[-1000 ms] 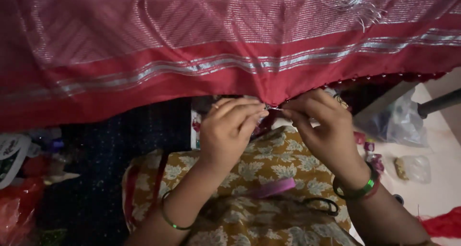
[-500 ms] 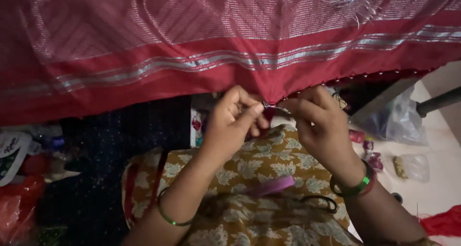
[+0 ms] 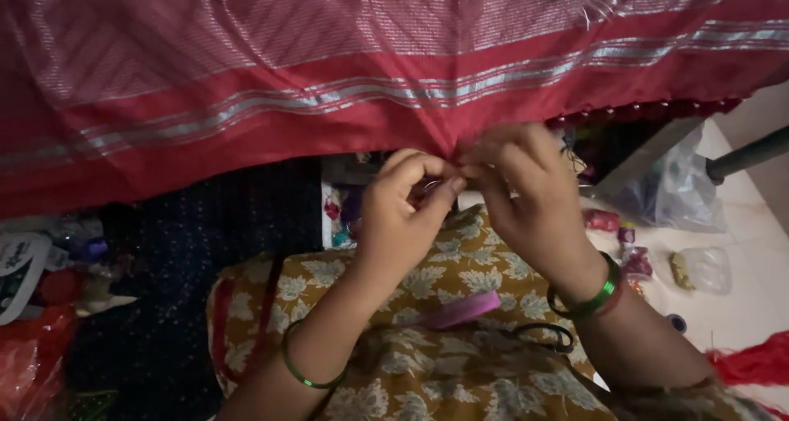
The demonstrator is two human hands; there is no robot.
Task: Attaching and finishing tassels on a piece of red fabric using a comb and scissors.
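Note:
A red cloth with silver stripes (image 3: pixel 345 76) hangs across the top of the view. My left hand (image 3: pixel 403 215) and my right hand (image 3: pixel 526 191) meet at its lower edge, fingertips pinched together on the hem. Something small and shiny sits between the fingertips, too small to make out. Green bangles circle both wrists. Below the hands lies my lap in yellow flowered fabric (image 3: pixel 436 339), with a pink comb-like piece (image 3: pixel 460 310) and black-handled scissors (image 3: pixel 542 335) resting on it.
A dark blue dotted cloth (image 3: pixel 181 306) lies at the left beside a red bag (image 3: pixel 33 363). Small clear bags (image 3: pixel 699 269) and bits of trim sit on the pale floor at the right. A dark pole (image 3: pixel 748 154) crosses the right edge.
Both hands have risen slightly toward the hem and drawn closer together; the cloth edge is bunched between the fingertips.

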